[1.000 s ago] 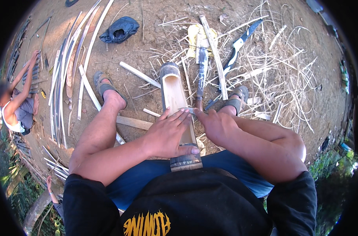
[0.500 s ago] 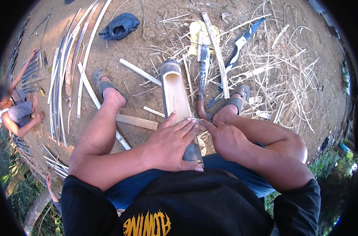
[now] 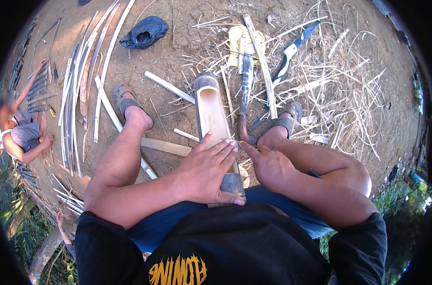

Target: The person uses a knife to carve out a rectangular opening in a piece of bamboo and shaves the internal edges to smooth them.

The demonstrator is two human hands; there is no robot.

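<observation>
A split-open bamboo section (image 3: pixel 211 111) lies lengthwise between my legs, its pale hollow facing up and its dark closed end away from me. My left hand (image 3: pixel 209 168) rests flat across its near half, fingers spread, the thumb along the dark near end. At the bamboo's right edge my right hand (image 3: pixel 273 167) is closed, its index finger stretched toward my left fingertips. A thin small knife blade (image 3: pixel 238 144) shows just at that finger; the handle is hidden in the fist.
Right of the bamboo lies a machete (image 3: pixel 247 88); beyond it, a folding saw (image 3: pixel 286 61) and a heap of shavings (image 3: pixel 339 95). Long bamboo strips (image 3: pixel 76 95) and a black plastic bag (image 3: pixel 145 32) are at left. Another person (image 3: pixel 23 126) sits far left.
My right hand and the small knife have shifted very slightly up and left. My left hand stays nearly where it was on the bamboo.
</observation>
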